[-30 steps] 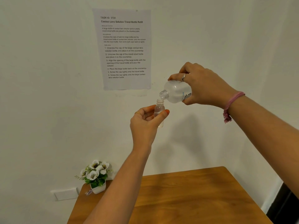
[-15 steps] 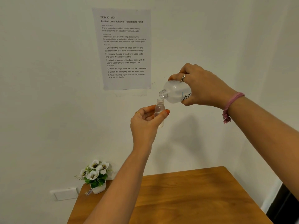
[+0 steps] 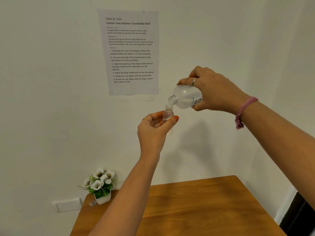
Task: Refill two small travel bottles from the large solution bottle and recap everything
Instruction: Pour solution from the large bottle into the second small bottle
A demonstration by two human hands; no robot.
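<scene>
The large bottle [image 3: 185, 97], translucent white and uncapped, lies tilted with its open neck just above the small clear travel bottle [image 3: 168, 114], upright and uncapped.

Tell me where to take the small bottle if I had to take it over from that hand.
Pinch the small bottle at its bare neck, coming from above-left; the left hand wraps its body and the large bottle in the right hand crowds the right side.

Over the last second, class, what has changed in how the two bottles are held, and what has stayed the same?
Very little. The right hand keeps its grip on the tilted large bottle, whose mouth has sunk very slightly toward the small travel bottle. The left hand still holds that bottle upright beneath it. The table and the flower pot are unchanged.
</scene>
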